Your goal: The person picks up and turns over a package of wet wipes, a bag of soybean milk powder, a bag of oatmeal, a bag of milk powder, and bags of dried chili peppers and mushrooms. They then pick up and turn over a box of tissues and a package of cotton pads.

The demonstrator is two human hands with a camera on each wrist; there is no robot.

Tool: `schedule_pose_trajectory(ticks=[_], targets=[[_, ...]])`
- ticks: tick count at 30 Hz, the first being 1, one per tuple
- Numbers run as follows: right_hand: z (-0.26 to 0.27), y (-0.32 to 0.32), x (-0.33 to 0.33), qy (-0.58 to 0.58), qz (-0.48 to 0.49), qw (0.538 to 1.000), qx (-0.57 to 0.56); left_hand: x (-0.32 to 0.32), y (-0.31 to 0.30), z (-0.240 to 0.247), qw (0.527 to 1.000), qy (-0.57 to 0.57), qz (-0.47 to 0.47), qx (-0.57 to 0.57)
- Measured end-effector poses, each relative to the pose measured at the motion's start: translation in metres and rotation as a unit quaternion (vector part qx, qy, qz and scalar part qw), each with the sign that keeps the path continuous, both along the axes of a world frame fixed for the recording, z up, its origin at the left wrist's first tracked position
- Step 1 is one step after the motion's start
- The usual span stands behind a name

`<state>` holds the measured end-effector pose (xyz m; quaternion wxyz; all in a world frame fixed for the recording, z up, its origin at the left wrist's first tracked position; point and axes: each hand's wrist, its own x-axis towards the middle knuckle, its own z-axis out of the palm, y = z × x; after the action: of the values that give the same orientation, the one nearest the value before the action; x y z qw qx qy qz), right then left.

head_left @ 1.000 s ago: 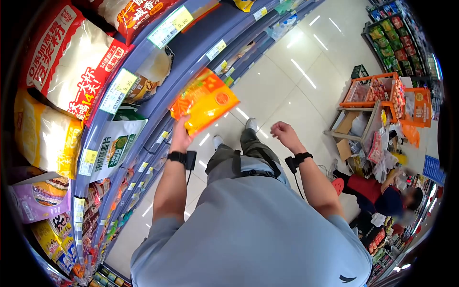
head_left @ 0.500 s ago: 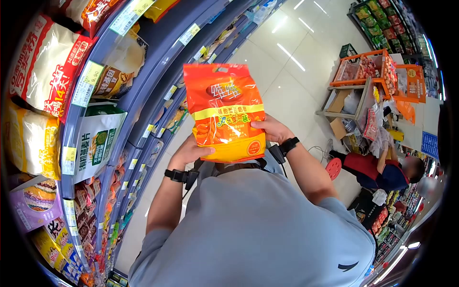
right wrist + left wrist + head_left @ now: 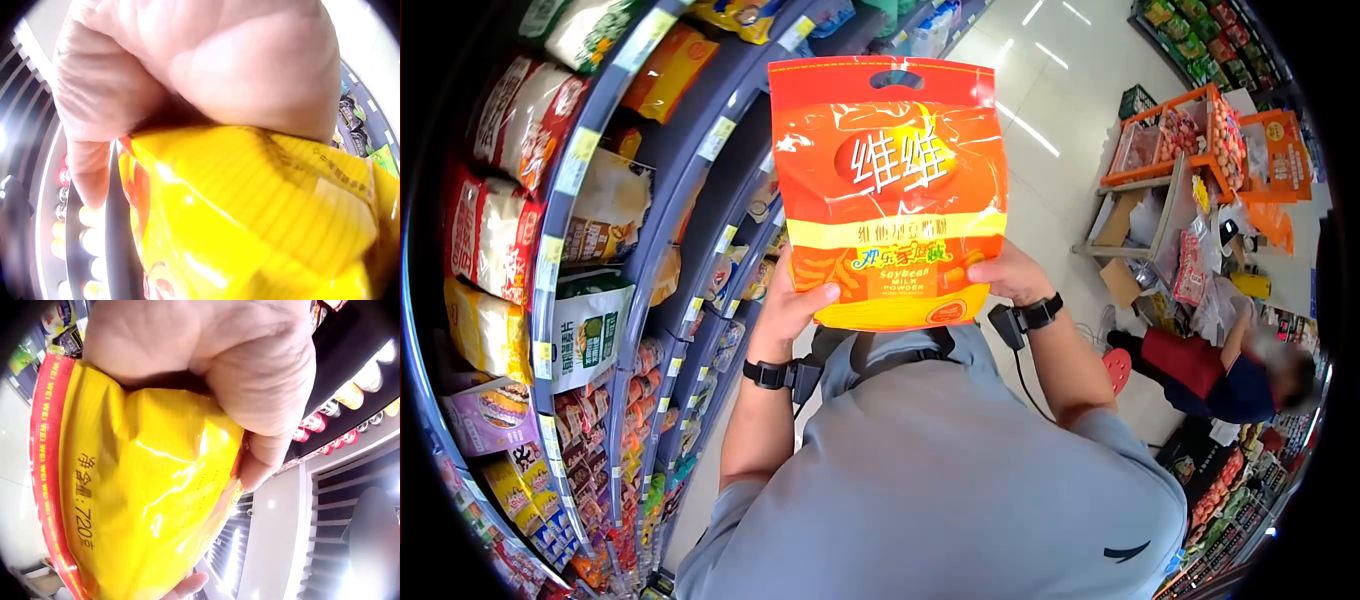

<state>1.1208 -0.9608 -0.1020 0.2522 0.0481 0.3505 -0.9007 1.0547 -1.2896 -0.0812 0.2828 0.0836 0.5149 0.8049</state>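
Note:
A red, orange and yellow bag of soybean milk powder is held upright in front of the chest, its front towards the head camera and its cut-out handle at the top. My left hand grips the lower left corner, thumb across the front. At the lower right corner my right hand holds on the same way, its thumb on the front. In the left wrist view the yellow underside of the bag carries a printed weight of 720. The fingers behind the bag are hidden in the head view.
Shelves of bagged goods with price tags run along the left, close to the left arm. A white and green bag stands on one. To the right are an orange crate on a stand and a person in a red vest.
The bag came away from the shelf side in the left hand. The right hand then took hold of its other side, and the bag rose closer to the head camera.

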Motion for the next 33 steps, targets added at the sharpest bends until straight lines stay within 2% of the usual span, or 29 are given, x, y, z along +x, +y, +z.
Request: schedule_pose_trajectory(ticks=[2, 5, 7, 10, 15, 19, 24, 26, 28, 30, 31, 32, 33], targets=[[-0.004, 0.017, -0.005, -0.027, 0.048, 0.997, 0.058, 0.003, 0.016, -0.007, 1.0, -0.014, -0.013, -0.018], [0.0, 0.031, 0.0, -0.008, 0.036, 0.997, 0.075, 0.012, 0.035, -0.002, 0.998, -0.04, -0.008, -0.047], [0.009, 0.036, -0.001, 0.039, 0.014, 0.993, 0.109, 0.009, 0.045, 0.006, 0.999, -0.045, -0.014, -0.009], [0.021, 0.044, -0.006, 0.054, -0.013, 0.991, 0.123, 0.005, 0.058, 0.01, 0.999, -0.043, -0.005, -0.016], [0.023, 0.051, -0.015, 0.066, -0.023, 0.988, 0.137, -0.009, 0.062, 0.022, 0.997, -0.022, -0.026, -0.068], [0.035, 0.054, -0.026, 0.082, -0.013, 0.982, 0.171, -0.005, 0.055, 0.015, 0.999, 0.002, -0.03, -0.04], [0.031, 0.052, -0.044, 0.102, 0.011, 0.975, 0.197, 0.011, 0.059, 0.02, 0.998, 0.024, 0.004, -0.06], [0.026, 0.046, -0.056, 0.119, 0.018, 0.969, 0.214, 0.012, 0.056, 0.02, 0.994, 0.04, 0.04, -0.096], [0.011, 0.035, -0.076, 0.188, 0.04, 0.951, 0.242, 0.015, 0.053, 0.021, 0.991, 0.059, 0.058, -0.104], [0.01, 0.03, -0.084, 0.14, -0.001, 0.912, 0.386, 0.018, 0.053, 0.036, 0.977, 0.044, 0.134, -0.161], [0.01, 0.026, -0.088, 0.146, 0.005, 0.911, 0.386, 0.017, 0.056, 0.04, 0.944, 0.133, 0.171, -0.248], [0.01, 0.02, -0.089, 0.088, 0.015, 0.938, 0.336, 0.016, 0.058, 0.048, 0.941, 0.133, 0.183, -0.251], [0.011, 0.011, -0.091, 0.029, 0.029, 0.958, 0.284, 0.014, 0.062, 0.062, 0.898, 0.192, 0.152, -0.365]])
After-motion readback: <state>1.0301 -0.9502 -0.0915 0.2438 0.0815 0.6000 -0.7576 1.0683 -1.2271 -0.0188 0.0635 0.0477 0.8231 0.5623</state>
